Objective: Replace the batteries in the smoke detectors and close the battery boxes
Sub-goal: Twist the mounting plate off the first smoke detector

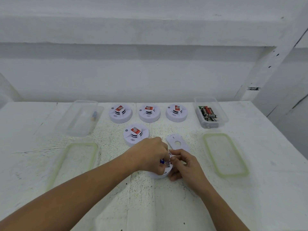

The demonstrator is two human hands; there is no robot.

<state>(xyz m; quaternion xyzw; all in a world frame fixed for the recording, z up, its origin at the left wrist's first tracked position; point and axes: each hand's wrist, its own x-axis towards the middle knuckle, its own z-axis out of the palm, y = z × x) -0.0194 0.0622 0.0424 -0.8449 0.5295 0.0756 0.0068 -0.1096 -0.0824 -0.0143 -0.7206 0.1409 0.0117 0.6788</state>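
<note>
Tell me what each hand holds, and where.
Left hand pinches a blue-labelled battery in the upturned smoke detector; right hand grips that detector's right rim.

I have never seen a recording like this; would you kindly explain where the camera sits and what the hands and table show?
No machine here: a person works bare-handed, and the picture comes from a camera on their head, looking down. On the white table lie four smoke detectors, a loose cover plate, a box of batteries on the right, a nearly empty box on the left, and two green-rimmed lids. The left hand and right hand together hold a fifth detector; something blue, probably a battery, shows between them.
</note>
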